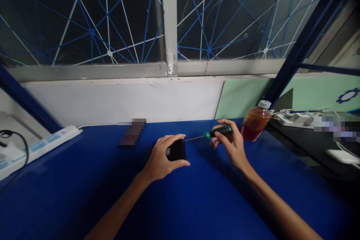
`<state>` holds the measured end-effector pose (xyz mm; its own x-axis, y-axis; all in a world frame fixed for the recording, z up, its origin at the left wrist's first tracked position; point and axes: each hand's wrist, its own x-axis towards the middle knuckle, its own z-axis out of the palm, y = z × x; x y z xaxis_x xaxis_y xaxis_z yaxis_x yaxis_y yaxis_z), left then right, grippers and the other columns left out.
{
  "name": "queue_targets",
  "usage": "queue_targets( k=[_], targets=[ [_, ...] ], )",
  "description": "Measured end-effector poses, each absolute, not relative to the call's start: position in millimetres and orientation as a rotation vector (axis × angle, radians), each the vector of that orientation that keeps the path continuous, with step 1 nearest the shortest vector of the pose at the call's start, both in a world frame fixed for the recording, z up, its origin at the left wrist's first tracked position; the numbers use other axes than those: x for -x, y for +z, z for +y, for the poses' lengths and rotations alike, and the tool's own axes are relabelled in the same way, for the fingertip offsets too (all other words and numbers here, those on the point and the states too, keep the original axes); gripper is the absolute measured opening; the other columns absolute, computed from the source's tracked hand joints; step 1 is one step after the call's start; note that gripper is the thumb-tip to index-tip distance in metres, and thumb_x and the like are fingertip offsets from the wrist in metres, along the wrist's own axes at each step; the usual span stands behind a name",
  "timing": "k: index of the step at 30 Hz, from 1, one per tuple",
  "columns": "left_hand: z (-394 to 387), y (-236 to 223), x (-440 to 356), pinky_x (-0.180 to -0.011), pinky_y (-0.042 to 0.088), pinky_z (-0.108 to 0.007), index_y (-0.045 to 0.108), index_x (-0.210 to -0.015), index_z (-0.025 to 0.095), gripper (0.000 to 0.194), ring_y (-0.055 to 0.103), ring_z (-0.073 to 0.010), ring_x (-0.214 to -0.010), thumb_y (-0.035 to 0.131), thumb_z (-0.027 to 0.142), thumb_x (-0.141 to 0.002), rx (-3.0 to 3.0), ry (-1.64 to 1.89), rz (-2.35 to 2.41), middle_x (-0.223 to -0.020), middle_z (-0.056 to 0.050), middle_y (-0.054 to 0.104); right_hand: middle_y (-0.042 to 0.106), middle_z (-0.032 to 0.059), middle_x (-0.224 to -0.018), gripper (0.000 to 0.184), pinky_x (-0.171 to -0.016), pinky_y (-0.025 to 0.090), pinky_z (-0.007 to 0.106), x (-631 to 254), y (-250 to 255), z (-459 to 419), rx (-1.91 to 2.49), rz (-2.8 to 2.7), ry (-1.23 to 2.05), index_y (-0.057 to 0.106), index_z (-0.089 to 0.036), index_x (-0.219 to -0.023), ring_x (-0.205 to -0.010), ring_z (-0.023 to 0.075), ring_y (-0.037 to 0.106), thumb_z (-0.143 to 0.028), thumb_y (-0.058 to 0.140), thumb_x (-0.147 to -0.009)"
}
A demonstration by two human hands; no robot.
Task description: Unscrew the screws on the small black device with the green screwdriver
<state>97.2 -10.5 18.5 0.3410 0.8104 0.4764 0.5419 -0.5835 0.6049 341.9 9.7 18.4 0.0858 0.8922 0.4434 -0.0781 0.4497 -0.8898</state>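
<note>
My left hand (161, 159) grips a flat black box-shaped device (177, 150) from its left side, thumb along the near edge and fingers along the far edge. A pale label shows on the device beside my palm. In my right hand (232, 144) is a screwdriver (221, 132) with a black and green handle, held between thumb and fingers. Its thin metal shaft points left, and the tip meets or nearly meets the device's far right corner; contact is too small to tell. Both hands are over the blue tabletop (185, 202).
A blurred-out dark brown flat object (133, 132) lies at the back left. A bottle of amber drink (255, 120) stands just right of my right hand. A white power strip (42, 148) runs along the left edge. Chargers and cables (298, 119) sit on a black surface at right.
</note>
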Motion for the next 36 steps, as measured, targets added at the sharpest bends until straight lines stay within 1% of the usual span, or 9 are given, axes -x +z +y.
queue_targets(
  k=[1,6,8,13,19,24,28,31,36],
  targets=[
    [-11,19,-97,-0.101,0.041,-0.055,0.057,-0.125,0.028,0.067,0.057,-0.031,-0.114,0.083,0.043,-0.065,-2.271,1.099,1.2,-0.123,-0.007,0.065,0.063,0.0007,-0.085,0.035,-0.041,0.047,0.027,-342,19,9,0.822,-1.275,0.861,0.047,-0.024,-0.11,-0.049,0.0134,0.062,-0.034,0.067,-0.084],
    [-10,17,-97,-0.099,0.042,-0.057,0.057,-0.125,0.029,0.067,0.057,-0.0323,-0.114,0.082,0.044,-0.066,-2.271,1.099,1.19,-0.123,-0.008,0.064,0.054,-0.0076,-0.052,0.032,-0.042,0.046,0.026,-340,17,9,0.954,-1.255,0.761,0.051,-0.024,-0.106,-0.039,0.012,0.054,-0.034,0.07,-0.082],
    [-10,16,-98,-0.098,0.043,-0.057,0.057,-0.125,0.03,0.067,0.058,-0.0328,-0.113,0.083,0.045,-0.065,-2.275,1.098,1.196,-0.122,-0.008,0.065,0.054,-0.0073,-0.052,0.031,-0.041,0.046,0.026,-340,15,10,0.982,-1.262,0.77,0.052,-0.023,-0.105,-0.039,0.012,0.054,-0.036,0.07,-0.083],
    [-9,16,-100,-0.098,0.043,-0.055,0.058,-0.123,0.029,0.065,0.059,-0.0312,-0.111,0.083,0.043,-0.065,-2.287,1.096,1.209,-0.119,-0.007,0.066,0.064,-0.0014,-0.075,0.037,-0.039,0.047,0.026,-343,15,17,0.896,-1.254,0.932,0.049,-0.024,-0.104,-0.049,0.0151,0.063,-0.039,0.072,-0.08],
    [-9,17,-100,-0.098,0.044,-0.054,0.059,-0.122,0.029,0.062,0.058,-0.0307,-0.111,0.083,0.044,-0.066,-2.269,1.071,1.232,-0.12,-0.007,0.065,0.053,-0.0074,-0.048,0.028,-0.038,0.042,0.022,-346,14,19,0.981,-1.282,0.872,0.051,-0.02,-0.088,-0.036,0.0103,0.052,-0.039,0.071,-0.081],
    [-10,15,-100,-0.096,0.043,-0.054,0.059,-0.122,0.029,0.063,0.058,-0.0307,-0.11,0.083,0.044,-0.066,-2.278,1.076,1.212,-0.118,-0.007,0.066,0.065,-0.0011,-0.073,0.035,-0.042,0.049,0.026,-350,15,20,0.875,-1.272,1.044,0.048,-0.023,-0.1,-0.053,0.0164,0.065,-0.039,0.072,-0.08],
    [-11,13,-102,-0.096,0.043,-0.054,0.058,-0.122,0.03,0.064,0.058,-0.0307,-0.11,0.083,0.045,-0.065,-2.296,1.078,1.172,-0.118,-0.006,0.066,0.055,-0.0074,-0.052,0.032,-0.039,0.044,0.024,-350,17,20,0.921,-1.297,0.944,0.049,-0.021,-0.092,-0.039,0.0132,0.057,-0.037,0.074,-0.079],
    [-11,13,-102,-0.096,0.043,-0.054,0.057,-0.123,0.031,0.064,0.059,-0.0303,-0.11,0.083,0.045,-0.066,-2.305,1.074,1.179,-0.118,-0.006,0.066,0.054,-0.0074,-0.049,0.03,-0.038,0.042,0.024,-349,16,20,0.976,-1.299,0.911,0.049,-0.021,-0.091,-0.037,0.0125,0.055,-0.04,0.071,-0.081],
    [-10,13,-101,-0.096,0.043,-0.055,0.057,-0.122,0.03,0.064,0.059,-0.0311,-0.11,0.082,0.045,-0.066,-2.308,1.094,1.176,-0.118,-0.007,0.066,0.065,-0.0003,-0.079,0.037,-0.041,0.047,0.026,-351,16,21,0.881,-1.295,1.052,0.048,-0.023,-0.102,-0.052,0.0162,0.065,-0.04,0.073,-0.079]
  ],
)
